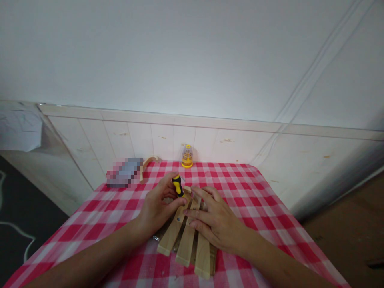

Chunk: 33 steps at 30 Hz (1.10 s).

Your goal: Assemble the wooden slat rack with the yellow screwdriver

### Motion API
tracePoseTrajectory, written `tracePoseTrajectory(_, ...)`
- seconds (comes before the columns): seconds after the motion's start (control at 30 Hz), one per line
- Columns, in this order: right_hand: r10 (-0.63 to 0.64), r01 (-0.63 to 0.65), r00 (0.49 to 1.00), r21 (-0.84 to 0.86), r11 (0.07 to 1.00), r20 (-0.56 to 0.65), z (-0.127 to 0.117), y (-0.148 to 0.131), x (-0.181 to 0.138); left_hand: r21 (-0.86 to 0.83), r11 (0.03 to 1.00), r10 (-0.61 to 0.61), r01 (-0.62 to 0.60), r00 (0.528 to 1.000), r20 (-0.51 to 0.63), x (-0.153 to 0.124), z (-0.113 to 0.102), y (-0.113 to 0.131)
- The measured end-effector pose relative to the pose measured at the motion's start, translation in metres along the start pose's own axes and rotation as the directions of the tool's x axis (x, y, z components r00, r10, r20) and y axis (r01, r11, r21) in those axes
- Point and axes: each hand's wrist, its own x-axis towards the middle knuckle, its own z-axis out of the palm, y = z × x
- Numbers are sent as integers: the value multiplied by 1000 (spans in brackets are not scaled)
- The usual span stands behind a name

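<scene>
White wall over pale paneling; bench under red-and-white checked cloth butts up to it. Wooden slat assembly sits between both hands on the near half of the bench, slats fanning toward the wearer; left hand is at its upper left, fingers and thumb pinching the yellow-and-black screwdriver, handle tilted, tip hidden; right hand lies palm down with fingers spread over the middle and right slats. Screw head shows on the left slat, just below the left thumb; small metal parts lie left of the slats. Room to move: cloth runs from the right hand to the right edge, also between the assembly and the yellow bit case at the far edge; curved wooden piece and a pixelated object occupy the far-left corner.
</scene>
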Motion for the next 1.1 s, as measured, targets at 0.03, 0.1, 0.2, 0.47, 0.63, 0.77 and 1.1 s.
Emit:
tracePoseTrajectory(0.03, -1, 1, 1000, -4, 1000, -2, 0, 0, 0, 7, 1000, 8, -8, 1000, 0, 0, 0, -1)
tracePoseTrajectory(0.1, -2, 2, 1000, -17, 1000, -4, 1, 1, 0, 19, 1000, 22, -22, 1000, 9, 0, 0, -2)
tracePoseTrajectory(0.2, 1, -1, 1000, -28, 1000, -1, 1, 1, -1, 34, 999, 35, -36, 999, 30, -1, 1, -3)
tracePoseTrajectory(0.47, 7, -7, 1000, -31, 1000, -1, -2, -1, 1, 33, 996, 78, -81, 993, 93, -1, -1, -1)
tracePoseTrajectory(0.63, 5, -5, 1000, -36, 999, 10, -2, -2, 1, 13, 992, 122, -124, 987, 110, -1, -1, 1)
tracePoseTrajectory(0.77, 5, -5, 1000, -33, 999, 21, -2, -1, 1, 8, 988, 154, -156, 980, 127, -2, -2, 1)
tracePoseTrajectory(1.1, 17, -17, 1000, -24, 1000, 12, -3, -2, 1, -42, 984, 179, -174, 972, 154, -5, -4, -1)
